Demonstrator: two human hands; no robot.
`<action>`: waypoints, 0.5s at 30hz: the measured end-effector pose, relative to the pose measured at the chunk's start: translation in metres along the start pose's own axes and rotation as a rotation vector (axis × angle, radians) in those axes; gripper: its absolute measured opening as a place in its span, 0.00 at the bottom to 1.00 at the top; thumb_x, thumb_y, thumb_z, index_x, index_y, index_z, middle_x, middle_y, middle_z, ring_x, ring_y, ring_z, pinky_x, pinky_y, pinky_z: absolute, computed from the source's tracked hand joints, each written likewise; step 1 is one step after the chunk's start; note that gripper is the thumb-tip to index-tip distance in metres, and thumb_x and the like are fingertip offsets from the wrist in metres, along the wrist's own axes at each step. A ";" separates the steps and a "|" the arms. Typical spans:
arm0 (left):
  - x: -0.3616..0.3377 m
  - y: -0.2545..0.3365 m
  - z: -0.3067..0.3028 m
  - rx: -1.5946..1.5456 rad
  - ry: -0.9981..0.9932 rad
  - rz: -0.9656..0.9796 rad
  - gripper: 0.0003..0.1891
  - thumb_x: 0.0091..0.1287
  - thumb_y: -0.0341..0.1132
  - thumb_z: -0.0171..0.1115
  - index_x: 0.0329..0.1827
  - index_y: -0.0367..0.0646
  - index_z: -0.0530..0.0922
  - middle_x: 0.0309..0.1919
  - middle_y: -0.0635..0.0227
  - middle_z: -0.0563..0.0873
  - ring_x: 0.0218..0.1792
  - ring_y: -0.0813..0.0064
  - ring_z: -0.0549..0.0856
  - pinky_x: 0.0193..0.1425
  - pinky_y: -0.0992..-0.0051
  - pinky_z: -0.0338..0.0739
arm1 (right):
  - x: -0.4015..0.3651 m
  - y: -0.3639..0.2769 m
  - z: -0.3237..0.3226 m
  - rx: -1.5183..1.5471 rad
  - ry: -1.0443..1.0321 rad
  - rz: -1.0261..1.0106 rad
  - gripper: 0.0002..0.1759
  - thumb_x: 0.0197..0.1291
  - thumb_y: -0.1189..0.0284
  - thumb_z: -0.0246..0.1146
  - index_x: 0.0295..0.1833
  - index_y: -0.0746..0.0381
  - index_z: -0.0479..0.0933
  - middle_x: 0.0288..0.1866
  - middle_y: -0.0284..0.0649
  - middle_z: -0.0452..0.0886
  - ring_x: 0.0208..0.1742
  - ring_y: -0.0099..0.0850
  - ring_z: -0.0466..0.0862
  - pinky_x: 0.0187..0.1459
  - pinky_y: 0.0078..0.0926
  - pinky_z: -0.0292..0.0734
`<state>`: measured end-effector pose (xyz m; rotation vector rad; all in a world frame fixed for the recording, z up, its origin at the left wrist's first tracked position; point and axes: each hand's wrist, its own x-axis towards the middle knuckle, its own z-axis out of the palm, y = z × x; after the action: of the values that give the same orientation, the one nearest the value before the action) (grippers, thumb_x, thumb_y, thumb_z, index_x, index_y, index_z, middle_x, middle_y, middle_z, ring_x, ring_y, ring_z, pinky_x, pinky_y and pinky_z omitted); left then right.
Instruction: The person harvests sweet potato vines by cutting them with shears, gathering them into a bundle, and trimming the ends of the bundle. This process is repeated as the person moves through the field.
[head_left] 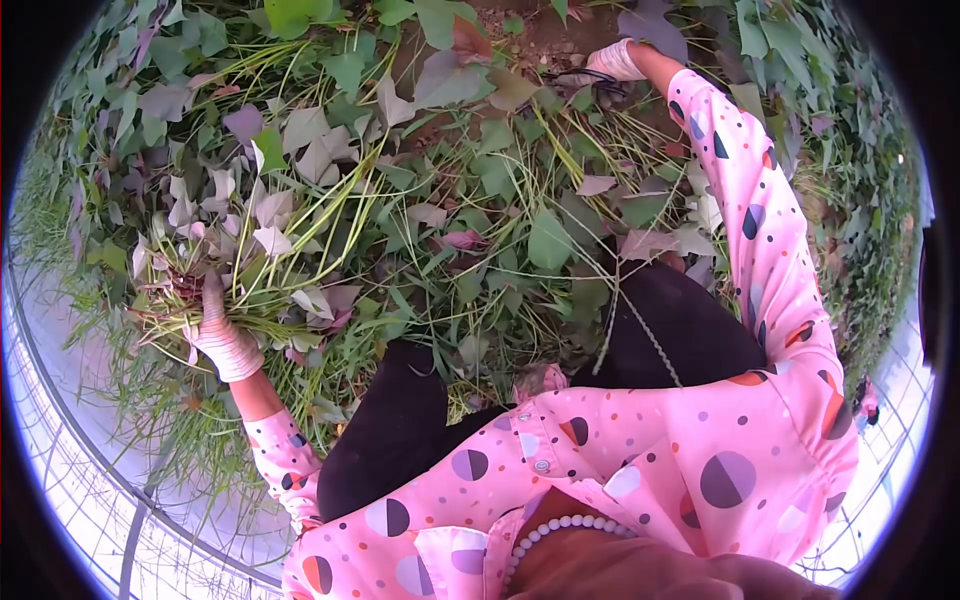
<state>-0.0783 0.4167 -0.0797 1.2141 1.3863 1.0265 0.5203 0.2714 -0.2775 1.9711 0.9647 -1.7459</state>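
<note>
My left hand (222,340), in a pale glove, is closed round a bunch of cut-looking sweet potato vines (270,235). Their reddish stem ends stick out to the left of the thumb, and long green stems with purplish leaves fan up and right. Far off at the top right, my right hand (615,62), also gloved, reaches down among the plants beside bare soil (540,40). Its fingers are partly hidden and look curled at a thin dark looped thing (608,90), whose kind I cannot make out.
Dense sweet potato foliage (550,240) and grass (150,400) cover the ground before my knees (670,320). Pale sheeting with grid lines (70,440) lies along the left edge. More leafy vines (860,200) stand at the right.
</note>
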 end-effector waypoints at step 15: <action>-0.005 -0.005 0.015 0.147 -0.141 0.052 0.22 0.60 0.29 0.68 0.57 0.37 0.75 0.47 0.67 0.82 0.42 0.76 0.80 0.52 0.72 0.76 | 0.044 -0.011 0.024 -0.406 0.389 -0.173 0.33 0.59 0.44 0.58 0.28 0.68 0.81 0.20 0.43 0.79 0.23 0.38 0.79 0.32 0.38 0.76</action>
<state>-0.0646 0.4113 -0.0860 1.4094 1.3439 0.8688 0.4960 0.2752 -0.3221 2.0276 1.5203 -1.1320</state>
